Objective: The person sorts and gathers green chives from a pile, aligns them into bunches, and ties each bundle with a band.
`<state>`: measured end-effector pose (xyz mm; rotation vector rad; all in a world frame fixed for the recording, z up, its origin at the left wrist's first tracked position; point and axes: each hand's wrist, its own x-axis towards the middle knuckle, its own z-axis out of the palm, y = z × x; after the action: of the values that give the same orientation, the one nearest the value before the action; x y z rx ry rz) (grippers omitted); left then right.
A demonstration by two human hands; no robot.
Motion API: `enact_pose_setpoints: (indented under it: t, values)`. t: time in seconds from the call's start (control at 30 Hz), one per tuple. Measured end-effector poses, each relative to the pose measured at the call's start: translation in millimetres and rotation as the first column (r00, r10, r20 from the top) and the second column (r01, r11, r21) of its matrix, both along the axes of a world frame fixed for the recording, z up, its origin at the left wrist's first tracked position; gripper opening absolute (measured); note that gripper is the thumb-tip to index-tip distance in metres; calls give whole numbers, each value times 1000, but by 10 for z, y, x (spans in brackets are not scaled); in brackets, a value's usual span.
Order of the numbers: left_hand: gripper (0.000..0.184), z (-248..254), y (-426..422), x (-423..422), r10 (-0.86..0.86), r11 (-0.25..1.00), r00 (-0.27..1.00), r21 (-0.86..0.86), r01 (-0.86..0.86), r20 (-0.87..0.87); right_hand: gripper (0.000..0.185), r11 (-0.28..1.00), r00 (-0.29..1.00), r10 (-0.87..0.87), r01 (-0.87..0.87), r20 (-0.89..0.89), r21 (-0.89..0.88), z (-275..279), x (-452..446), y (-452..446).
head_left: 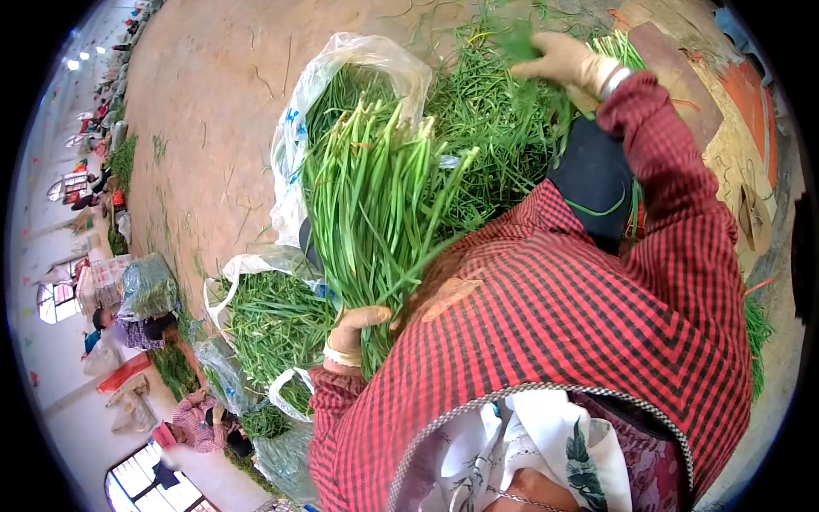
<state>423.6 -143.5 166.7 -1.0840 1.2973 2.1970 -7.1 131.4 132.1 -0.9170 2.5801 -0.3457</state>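
Note:
My left hand [363, 328], in a pale glove, is closed around the lower, leafy part of a large bunch of green stalks [367, 196]. The bunch stands over my lap, its pale cut ends pointing away from me. Out to the right, my gloved right hand [567, 64] is above a heap of loose greens [499, 111]. Its fingers are apart, and blurred green leaves [516, 38] are beside them; whether any leaf touches the fingers is unclear. Behind the bunch, a clear plastic bag [294, 128] holds more greens.
Another bag [235, 269] full of greens sits to my left. More stalks [621, 49] lie beyond my right wrist, near a brown board [674, 72]. Brown floor [205, 68] with scattered leaves stretches ahead. Other people [200, 422] sit among greens along the left wall.

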Motion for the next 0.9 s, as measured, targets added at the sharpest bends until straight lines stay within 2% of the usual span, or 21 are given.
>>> enact_pose_setpoints:
  t: [0.03,0.07,0.1,0.13,0.2,0.23,0.27,0.3,0.33,0.37,0.4,0.47,0.5,0.53,0.6,0.63,0.7,0.73,0.8,0.83,0.9]
  values:
    - [36,-72,-26,-14,6,1000,1000,-30,-5,15,61,956,990,34,-71,-134,-284,-82,261,-104]
    - [38,-106,-34,-49,10,998,999,-58,-8,32,58,925,999,30,-18,25,-379,133,529,-281]
    - [37,-81,27,-121,43,996,999,-78,-43,-1,59,873,991,75,-10,113,-488,188,749,-402]
    - [37,-62,90,-179,34,996,999,-79,-34,3,62,884,968,148,-38,201,-466,316,935,-528]
    - [47,-25,159,-255,96,993,995,-64,-96,-5,68,904,971,202,-133,131,-406,277,1144,-764]
    - [56,-33,126,-258,39,990,998,-134,-32,47,69,924,967,212,-150,144,-352,187,1191,-884]
    - [56,-5,158,-291,32,990,998,-138,-25,48,70,940,962,223,-170,156,-297,125,1218,-973]
    - [55,45,228,-342,-12,978,999,-207,3,-42,70,940,963,218,-164,156,-299,104,1241,-1015]
    - [53,94,281,-387,-58,962,990,-273,21,-128,66,930,954,206,-122,215,-347,92,1273,-1041]
    - [52,135,275,-437,-128,954,982,-289,83,-142,61,917,940,198,-79,277,-390,61,1309,-1060]
    - [52,144,306,-457,-128,955,982,-284,84,-139,61,919,939,197,-77,281,-386,8,1347,-1077]
    - [51,131,377,-479,-59,974,980,-227,15,-188,52,854,960,149,-4,236,-521,-99,1434,-1095]
    - [51,88,362,-468,-56,972,984,-236,15,-168,43,783,961,122,60,247,-620,-123,1447,-1108]
    - [51,94,361,-481,-58,972,985,-234,18,-165,38,856,933,101,96,345,-509,-127,1390,-1051]
    - [49,115,355,-531,-67,980,985,-196,34,-159,35,907,854,61,169,517,-386,-52,1315,-1026]
    - [48,65,308,-539,-99,981,982,-181,69,-163,35,908,852,58,171,520,-382,-62,1301,-1038]
    - [47,61,295,-553,-84,986,987,-157,62,-139,34,952,991,-4,46,137,-304,-87,1256,-1053]
    - [46,63,286,-555,-68,989,991,-137,52,-115,32,935,985,-40,97,170,-340,-150,1172,-1040]
    - [46,66,274,-552,-93,988,992,-134,80,-91,31,910,998,-46,54,30,-412,-414,983,-995]
    - [44,48,295,-540,-45,991,996,-129,35,-81,25,903,995,-45,1,-92,-429,-576,943,-997]
    - [43,35,284,-475,9,992,998,-122,-17,-65,25,902,998,-62,42,-33,-430,-398,896,-898]
